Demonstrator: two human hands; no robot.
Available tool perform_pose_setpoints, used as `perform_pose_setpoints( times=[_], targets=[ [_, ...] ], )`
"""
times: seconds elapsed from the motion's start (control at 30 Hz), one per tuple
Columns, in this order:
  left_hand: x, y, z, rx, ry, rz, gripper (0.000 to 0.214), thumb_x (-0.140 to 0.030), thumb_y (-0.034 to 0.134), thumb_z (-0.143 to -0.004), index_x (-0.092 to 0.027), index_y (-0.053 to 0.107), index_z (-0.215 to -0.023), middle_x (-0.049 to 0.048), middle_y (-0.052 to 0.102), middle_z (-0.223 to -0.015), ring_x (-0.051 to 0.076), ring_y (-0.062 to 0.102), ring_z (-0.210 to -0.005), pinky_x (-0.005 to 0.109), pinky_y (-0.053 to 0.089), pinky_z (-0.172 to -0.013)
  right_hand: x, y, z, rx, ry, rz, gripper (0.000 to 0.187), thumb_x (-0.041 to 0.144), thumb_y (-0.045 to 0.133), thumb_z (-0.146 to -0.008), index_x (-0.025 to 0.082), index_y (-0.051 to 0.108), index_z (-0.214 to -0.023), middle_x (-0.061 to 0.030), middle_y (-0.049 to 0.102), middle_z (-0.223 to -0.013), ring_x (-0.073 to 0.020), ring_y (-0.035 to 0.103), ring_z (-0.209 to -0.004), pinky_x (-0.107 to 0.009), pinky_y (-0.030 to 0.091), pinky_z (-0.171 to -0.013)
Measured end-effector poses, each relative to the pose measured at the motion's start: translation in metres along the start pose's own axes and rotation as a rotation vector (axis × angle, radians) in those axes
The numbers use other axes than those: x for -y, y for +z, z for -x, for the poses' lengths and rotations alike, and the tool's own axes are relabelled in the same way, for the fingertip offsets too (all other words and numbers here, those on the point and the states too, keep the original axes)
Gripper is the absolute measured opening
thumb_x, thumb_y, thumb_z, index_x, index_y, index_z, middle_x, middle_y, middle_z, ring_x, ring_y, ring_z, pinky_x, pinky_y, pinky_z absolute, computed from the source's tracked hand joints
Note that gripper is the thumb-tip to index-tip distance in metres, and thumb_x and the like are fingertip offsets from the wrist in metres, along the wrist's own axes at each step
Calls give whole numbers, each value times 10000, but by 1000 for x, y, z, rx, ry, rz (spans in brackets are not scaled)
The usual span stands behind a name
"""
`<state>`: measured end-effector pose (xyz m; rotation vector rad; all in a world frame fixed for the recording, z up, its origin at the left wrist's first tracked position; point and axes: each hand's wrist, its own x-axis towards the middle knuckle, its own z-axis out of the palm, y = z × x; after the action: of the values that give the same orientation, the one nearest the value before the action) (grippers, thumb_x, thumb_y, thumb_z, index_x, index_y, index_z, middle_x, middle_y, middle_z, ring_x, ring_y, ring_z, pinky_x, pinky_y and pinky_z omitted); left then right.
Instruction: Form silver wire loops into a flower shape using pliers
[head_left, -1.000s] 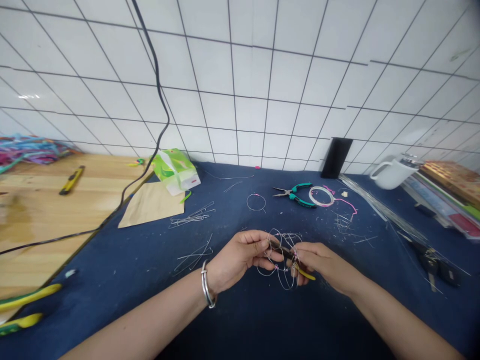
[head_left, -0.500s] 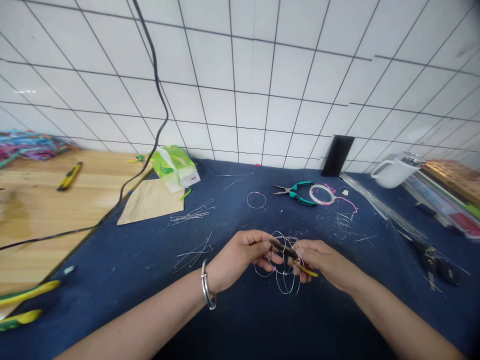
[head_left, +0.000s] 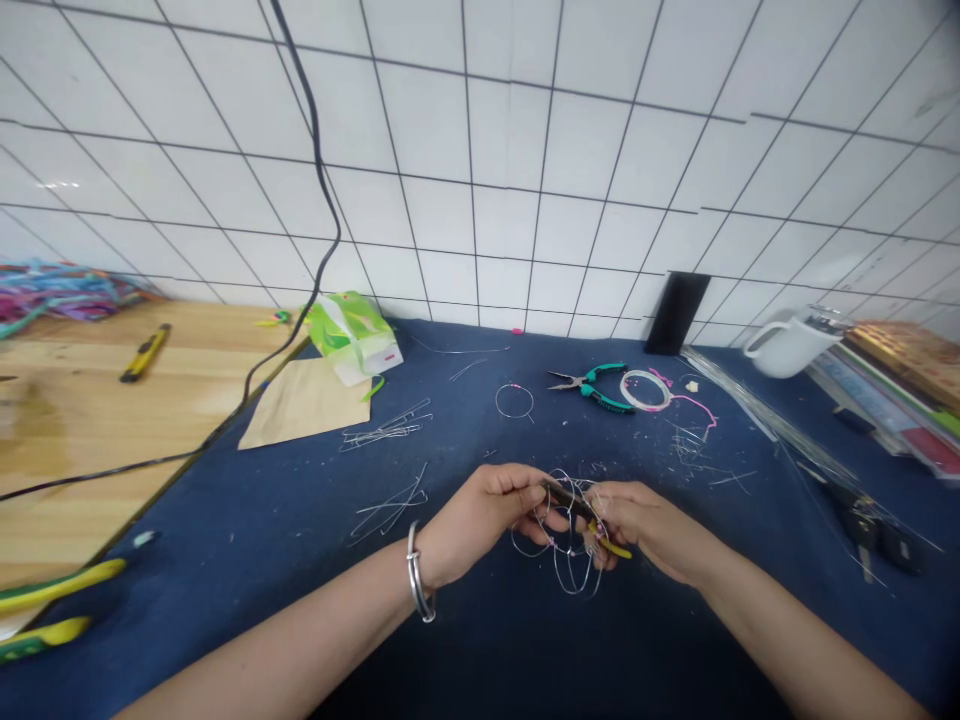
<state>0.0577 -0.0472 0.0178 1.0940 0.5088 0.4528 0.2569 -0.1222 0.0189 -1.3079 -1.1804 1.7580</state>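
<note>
A round openwork wire frame [head_left: 574, 575], with small pink beads on it, hangs between my two hands above the blue cloth. My left hand [head_left: 502, 505], a silver bangle at its wrist, pinches the frame's near-left side with thumb and fingers. My right hand [head_left: 634, 520] is closed around a pair of pliers [head_left: 619, 549] with yellow handles. Their dark jaws reach left through the wire loops toward my left fingertips. Whether the jaws grip a wire is too small to tell.
Behind my hands lie a beaded wire ring [head_left: 514, 401], teal long-nose pliers [head_left: 594, 386] and a white ring-shaped dish [head_left: 645, 391]. Bent wires [head_left: 390, 510] lie at left. A white mug [head_left: 795, 345], keys [head_left: 866, 530] and long wires [head_left: 795, 440] are at right. Yellow-green handles [head_left: 60, 588] sit far left.
Hands, wire frame and pliers stay nearly in place. The yellow handle has shifted very slightly, and the whole view has moved a few pixels.
</note>
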Motion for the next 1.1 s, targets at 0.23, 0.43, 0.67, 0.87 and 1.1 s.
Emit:
perform_pose_setpoints(
  times=[0.23,0.43,0.67,0.87,1.1],
  targets=[
    [2,1,1,18,14,40,204,-198,486,-856,-100,641,-946,91,688,-803,140,638,-736,243,507,-659,-3,2,-2,22,25,-99,236,299,386,-875,131,552,-865,-36,580,-691,-124,579,-572,-278,456,-572],
    [2,1,0,13,15,47,202,-200,493,-852,-96,644,-935,95,686,-801,146,638,-731,261,511,-669,-3,4,-2,27,31,-115,235,295,390,-869,127,551,-839,-25,565,-659,-103,543,-514,-261,446,-534],
    [5,0,-1,-16,23,49,182,-202,505,-845,-106,645,-912,76,681,-757,143,638,-706,263,513,-651,-1,4,-2,19,28,-99,242,289,380,-865,131,554,-812,-18,547,-652,-88,518,-492,-231,407,-502],
    [5,2,0,-29,25,38,182,-207,503,-847,-108,640,-915,73,682,-746,143,640,-702,262,512,-649,-2,6,-2,22,21,-97,248,310,386,-860,137,552,-797,-8,537,-635,-78,499,-465,-209,367,-470],
    [5,2,1,-30,24,37,183,-217,507,-843,-108,636,-914,69,678,-732,141,635,-687,267,506,-648,-3,6,-2,15,12,-91,262,341,406,-855,138,558,-788,-9,536,-646,-72,477,-463,-205,356,-465]
  ],
)
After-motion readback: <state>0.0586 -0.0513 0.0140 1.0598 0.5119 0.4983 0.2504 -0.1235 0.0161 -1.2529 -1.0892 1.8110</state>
